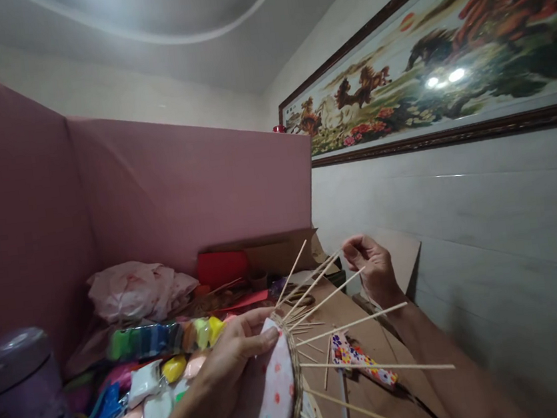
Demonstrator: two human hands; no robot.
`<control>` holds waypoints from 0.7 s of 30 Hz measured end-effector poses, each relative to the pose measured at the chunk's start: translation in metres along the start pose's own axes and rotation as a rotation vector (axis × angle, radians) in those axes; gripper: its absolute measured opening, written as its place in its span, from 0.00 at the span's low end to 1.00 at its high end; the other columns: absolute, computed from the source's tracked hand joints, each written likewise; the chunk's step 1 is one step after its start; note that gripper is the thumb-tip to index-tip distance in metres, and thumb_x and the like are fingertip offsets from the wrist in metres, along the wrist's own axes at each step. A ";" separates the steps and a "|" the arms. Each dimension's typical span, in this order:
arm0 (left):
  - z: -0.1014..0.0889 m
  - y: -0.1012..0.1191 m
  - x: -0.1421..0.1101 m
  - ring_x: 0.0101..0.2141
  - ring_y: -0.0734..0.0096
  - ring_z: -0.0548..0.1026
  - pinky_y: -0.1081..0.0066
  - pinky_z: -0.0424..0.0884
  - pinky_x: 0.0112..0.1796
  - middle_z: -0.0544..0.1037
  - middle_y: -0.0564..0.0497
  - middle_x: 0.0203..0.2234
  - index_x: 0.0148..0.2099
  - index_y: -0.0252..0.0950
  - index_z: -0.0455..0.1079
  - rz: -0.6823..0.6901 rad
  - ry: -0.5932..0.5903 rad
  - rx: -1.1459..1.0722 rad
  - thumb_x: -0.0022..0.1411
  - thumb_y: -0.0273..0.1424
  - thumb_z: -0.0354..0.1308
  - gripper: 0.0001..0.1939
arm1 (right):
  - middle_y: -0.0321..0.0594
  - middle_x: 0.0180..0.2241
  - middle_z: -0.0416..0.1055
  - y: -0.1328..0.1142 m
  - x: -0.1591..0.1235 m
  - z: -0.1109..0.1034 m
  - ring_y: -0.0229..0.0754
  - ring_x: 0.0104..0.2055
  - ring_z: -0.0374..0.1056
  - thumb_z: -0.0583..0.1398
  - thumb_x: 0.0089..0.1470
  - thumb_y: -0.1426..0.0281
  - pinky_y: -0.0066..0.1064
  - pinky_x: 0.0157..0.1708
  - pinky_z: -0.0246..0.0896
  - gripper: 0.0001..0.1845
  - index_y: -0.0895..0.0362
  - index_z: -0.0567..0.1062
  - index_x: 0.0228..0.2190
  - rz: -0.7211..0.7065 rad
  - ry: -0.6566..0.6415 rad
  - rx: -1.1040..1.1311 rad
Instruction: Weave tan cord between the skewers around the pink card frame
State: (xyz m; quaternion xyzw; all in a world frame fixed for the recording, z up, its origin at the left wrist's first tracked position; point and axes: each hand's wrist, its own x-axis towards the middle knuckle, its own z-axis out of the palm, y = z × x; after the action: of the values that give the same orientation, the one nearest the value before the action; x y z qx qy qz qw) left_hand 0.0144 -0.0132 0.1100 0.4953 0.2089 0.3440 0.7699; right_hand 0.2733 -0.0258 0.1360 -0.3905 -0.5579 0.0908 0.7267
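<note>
My left hand (246, 343) grips a round disc (274, 391) covered in white cloth with red and blue spots, its thumb on top and fingers behind. Brown twine (296, 375) runs along the disc's edge. Several thin wooden sticks (352, 328) fan out from that edge toward the right. Beyond the stick tips, my right hand (369, 262) is raised, thumb and fingers pinched together. A thin strand, apparently the twine, stretches from the disc to this pinch. Part of the disc is hidden by my left hand and the frame's bottom edge.
A flower-patterned glue gun (361, 359) with a black cord lies on brown cardboard (399, 383), near loose sticks and scissors (299, 297). Bags of coloured clay (145, 341) crowd the left, beside a lidded container (21, 399). Bundled pink cloth (139, 288) sits behind, before a pink partition (189, 179).
</note>
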 end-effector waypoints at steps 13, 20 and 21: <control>0.008 0.006 -0.007 0.30 0.67 0.74 0.72 0.68 0.32 0.77 0.46 0.32 0.44 0.35 0.71 0.112 0.052 -0.001 0.42 0.27 0.65 0.22 | 0.27 0.14 0.53 0.030 -0.014 -0.007 0.28 0.15 0.45 0.60 0.45 0.63 0.22 0.14 0.39 0.11 0.58 0.67 0.22 0.198 -0.059 -0.085; 0.014 0.013 -0.015 0.31 0.67 0.73 0.69 0.67 0.35 0.76 0.45 0.34 0.45 0.35 0.70 0.161 0.028 -0.032 0.40 0.27 0.65 0.25 | 0.31 0.16 0.59 0.030 -0.059 0.014 0.31 0.20 0.53 0.59 0.42 0.69 0.23 0.20 0.47 0.10 0.59 0.65 0.17 0.440 -0.650 -0.201; 0.015 0.014 -0.016 0.31 0.67 0.73 0.69 0.67 0.36 0.76 0.45 0.34 0.45 0.35 0.70 0.157 0.021 -0.035 0.41 0.27 0.65 0.25 | 0.31 0.17 0.60 0.027 -0.066 0.019 0.31 0.21 0.54 0.59 0.42 0.69 0.23 0.20 0.47 0.08 0.59 0.66 0.17 0.480 -0.723 -0.188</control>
State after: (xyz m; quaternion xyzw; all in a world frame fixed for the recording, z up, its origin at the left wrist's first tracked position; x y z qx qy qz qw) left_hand 0.0091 -0.0302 0.1283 0.4930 0.1715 0.4122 0.7467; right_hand 0.2414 -0.0363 0.0707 -0.5164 -0.6754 0.3367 0.4047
